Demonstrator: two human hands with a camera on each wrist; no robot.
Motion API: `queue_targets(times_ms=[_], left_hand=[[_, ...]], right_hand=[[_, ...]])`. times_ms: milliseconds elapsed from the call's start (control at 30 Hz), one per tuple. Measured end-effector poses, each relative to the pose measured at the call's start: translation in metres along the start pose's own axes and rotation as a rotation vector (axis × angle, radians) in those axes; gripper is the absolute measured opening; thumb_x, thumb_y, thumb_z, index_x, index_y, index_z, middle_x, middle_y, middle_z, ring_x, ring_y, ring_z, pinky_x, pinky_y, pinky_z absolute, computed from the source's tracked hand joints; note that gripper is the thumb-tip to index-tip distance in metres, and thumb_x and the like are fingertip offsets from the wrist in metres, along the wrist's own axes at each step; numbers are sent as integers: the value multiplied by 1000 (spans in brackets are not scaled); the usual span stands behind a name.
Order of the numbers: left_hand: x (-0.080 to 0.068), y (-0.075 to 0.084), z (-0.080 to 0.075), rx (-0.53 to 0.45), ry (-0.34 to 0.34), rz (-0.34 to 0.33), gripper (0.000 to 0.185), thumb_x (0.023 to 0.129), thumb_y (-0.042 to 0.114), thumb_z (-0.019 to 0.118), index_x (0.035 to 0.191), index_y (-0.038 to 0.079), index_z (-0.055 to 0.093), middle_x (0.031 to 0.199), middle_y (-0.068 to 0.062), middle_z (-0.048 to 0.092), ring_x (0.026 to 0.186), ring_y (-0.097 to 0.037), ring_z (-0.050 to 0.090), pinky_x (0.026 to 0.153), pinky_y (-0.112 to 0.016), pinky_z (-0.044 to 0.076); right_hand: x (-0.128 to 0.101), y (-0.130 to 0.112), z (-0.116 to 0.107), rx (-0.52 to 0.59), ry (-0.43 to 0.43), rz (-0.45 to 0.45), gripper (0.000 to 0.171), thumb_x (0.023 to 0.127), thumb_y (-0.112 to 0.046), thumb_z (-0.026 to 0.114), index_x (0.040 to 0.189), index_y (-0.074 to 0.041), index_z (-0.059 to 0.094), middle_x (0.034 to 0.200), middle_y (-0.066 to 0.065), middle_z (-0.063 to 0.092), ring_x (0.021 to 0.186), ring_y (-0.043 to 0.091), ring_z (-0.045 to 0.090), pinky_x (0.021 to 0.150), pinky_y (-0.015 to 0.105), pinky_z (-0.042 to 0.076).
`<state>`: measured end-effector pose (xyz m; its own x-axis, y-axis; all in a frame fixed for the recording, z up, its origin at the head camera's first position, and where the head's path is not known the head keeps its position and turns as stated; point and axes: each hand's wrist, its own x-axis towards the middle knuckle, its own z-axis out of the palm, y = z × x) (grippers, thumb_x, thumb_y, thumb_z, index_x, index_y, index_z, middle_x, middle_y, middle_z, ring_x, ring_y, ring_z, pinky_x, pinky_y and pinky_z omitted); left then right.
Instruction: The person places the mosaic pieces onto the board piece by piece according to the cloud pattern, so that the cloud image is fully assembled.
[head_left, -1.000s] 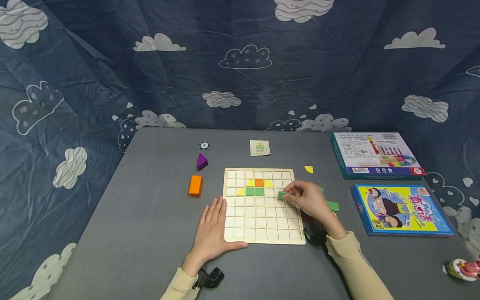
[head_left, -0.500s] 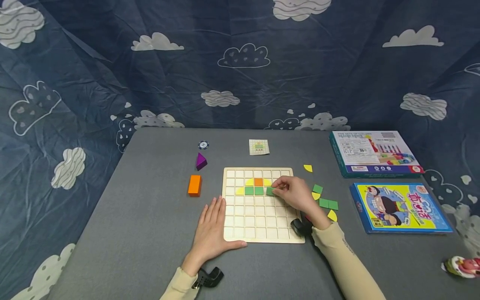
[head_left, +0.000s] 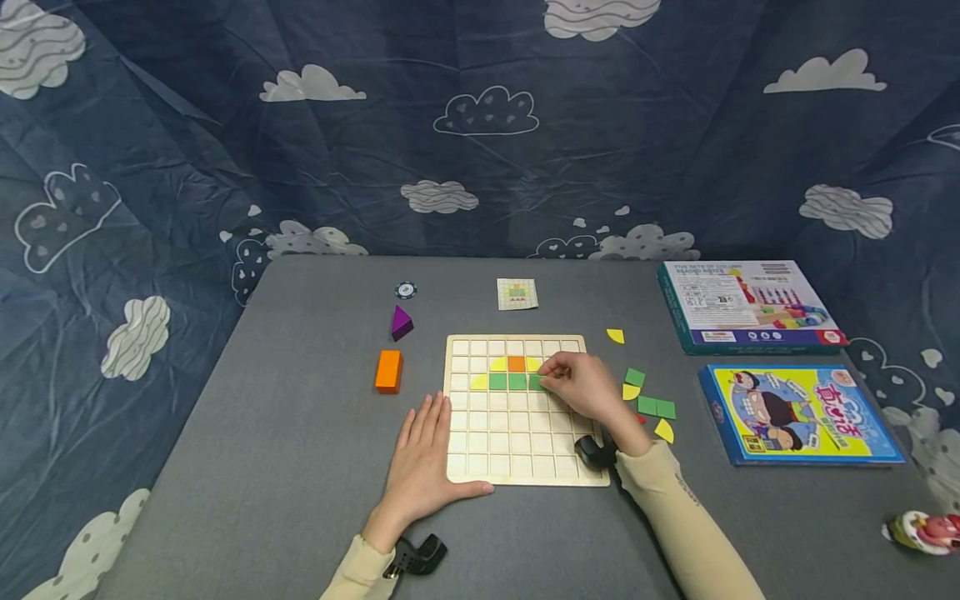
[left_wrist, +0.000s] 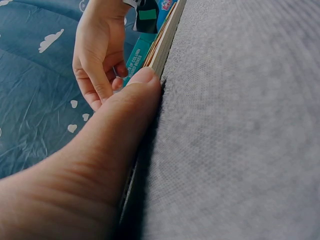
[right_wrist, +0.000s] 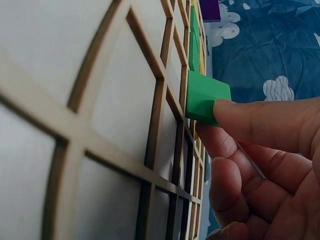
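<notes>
A wooden grid board (head_left: 528, 446) lies on the grey table. Yellow quarter-circle tiles (head_left: 478, 382), an orange square tile (head_left: 517, 364) and two green square tiles (head_left: 497, 382) sit in its cells. My right hand (head_left: 588, 387) pinches another green square tile (right_wrist: 202, 95) between thumb and forefinger. In the right wrist view that tile stands tilted, one edge at a cell beside the green row. My left hand (head_left: 420, 462) lies flat with fingers straight along the board's left edge, thumb at the near left corner. The left wrist view shows the thumb (left_wrist: 125, 107) against the board's side.
Loose green tiles (head_left: 647, 407), yellow tiles (head_left: 663, 431) and a partly hidden red piece (head_left: 641, 418) lie right of the board. A pattern card (head_left: 517, 294) lies behind it. Left are an orange block (head_left: 389, 372) and purple prism (head_left: 401, 323). Two boxes (head_left: 802, 417) lie at right.
My right hand has moved left over the board with the green tile, from the right-hand columns to beside the green row. My left hand has stayed in place.
</notes>
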<state>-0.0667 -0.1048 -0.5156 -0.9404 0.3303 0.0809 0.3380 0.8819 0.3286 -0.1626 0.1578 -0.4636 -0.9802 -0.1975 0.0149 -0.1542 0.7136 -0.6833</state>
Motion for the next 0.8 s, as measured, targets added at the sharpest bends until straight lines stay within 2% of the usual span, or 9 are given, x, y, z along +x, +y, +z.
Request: queue_targets(times_ms=[267,500,800], left_hand=[[0,0,-1,-3,-1,-2,131,62,87,53,151,-1,11,156,-16,11,143,-25,3,113,-41,0],[0,0,-1,-3,2,3,131,63,86,54,150,-1,12,156,-16,12,143,-26,4,113,-41,0],[-1,0,-1,-9,6,5,131,63,85,55,150,-1,12,156,-16,12,143,-26,4,113,-41,0]], right_hand=[[0,-1,0,-10,-11,3,7,83,-11,72,89,-8,72,76,-2,65,63,13,55,58,32,43],[2,-4,1,-47,-11,36,7,83,-12,72,89,-9,72,74,-3,63,62,14,53,57,32,41],[6,-6,2,-105,0,27,5,84,-16,72,83,-11,72,70,-4,61,60,13,50,57,32,39]])
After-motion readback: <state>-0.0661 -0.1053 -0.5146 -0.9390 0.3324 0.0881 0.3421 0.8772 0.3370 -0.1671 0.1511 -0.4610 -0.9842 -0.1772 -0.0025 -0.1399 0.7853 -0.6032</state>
